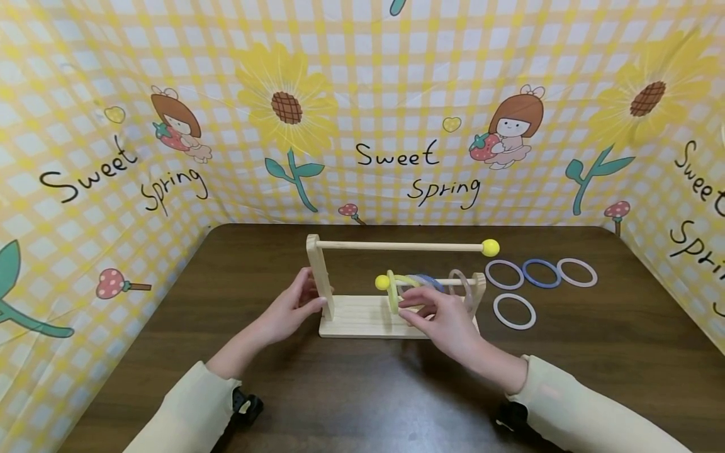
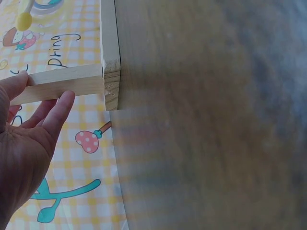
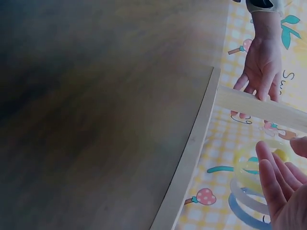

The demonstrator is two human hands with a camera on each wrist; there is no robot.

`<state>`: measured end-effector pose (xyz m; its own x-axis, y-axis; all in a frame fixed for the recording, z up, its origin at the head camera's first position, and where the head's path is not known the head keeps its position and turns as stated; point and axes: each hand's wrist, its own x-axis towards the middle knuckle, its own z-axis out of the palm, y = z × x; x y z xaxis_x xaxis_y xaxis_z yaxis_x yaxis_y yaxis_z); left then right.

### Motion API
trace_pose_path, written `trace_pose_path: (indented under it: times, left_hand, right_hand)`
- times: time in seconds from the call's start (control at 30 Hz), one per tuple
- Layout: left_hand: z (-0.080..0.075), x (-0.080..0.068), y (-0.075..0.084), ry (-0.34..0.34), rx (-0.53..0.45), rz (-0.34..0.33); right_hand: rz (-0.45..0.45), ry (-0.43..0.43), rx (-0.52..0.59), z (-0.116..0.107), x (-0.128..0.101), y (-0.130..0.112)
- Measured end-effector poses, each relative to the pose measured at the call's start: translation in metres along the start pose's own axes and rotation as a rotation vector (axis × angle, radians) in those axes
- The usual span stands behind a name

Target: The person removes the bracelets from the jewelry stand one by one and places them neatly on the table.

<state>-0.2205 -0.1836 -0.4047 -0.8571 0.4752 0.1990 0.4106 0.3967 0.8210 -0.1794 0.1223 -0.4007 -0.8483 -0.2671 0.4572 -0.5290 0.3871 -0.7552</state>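
The left hand has a wooden post between thumb and fingers — thumb on one edge, fingertips at the other. The post meets the base squarely. Up in the left corner sits a yellow ball. Behind, there's checked cloth with lettering and a pink spotted print; alongside, brown table — rather blurred.

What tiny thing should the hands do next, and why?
Maybe the right hand could pinch the yellow ring beside the yellow ball and slide it inward along the lower rod. The ring hangs near the rod's free end, so it might slip off; the hand is right there, and the left hand grips the left post.
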Motion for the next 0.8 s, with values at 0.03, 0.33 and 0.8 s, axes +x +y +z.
trace_pose_path:
  times: [0.03, 0.33, 0.8]
  left_hand:
    - [-0.0001, 0.0000, 0.0004, -0.001, -0.003, -0.001]
    - [-0.0004, 0.0005, -0.0009, -0.006, -0.019, 0.017]
    - [-0.0005, 0.0005, -0.0015, -0.003, -0.002, 0.026]
  right_hand:
    - [0.005, -0.002, 0.005, 0.0009, 0.0005, 0.0005]
    - [-0.002, 0.019, -0.008, 0.0071, 0.0057, 0.0012]
    - [0.027, 0.035, 0.023, 0.0098, 0.0071, -0.0029]
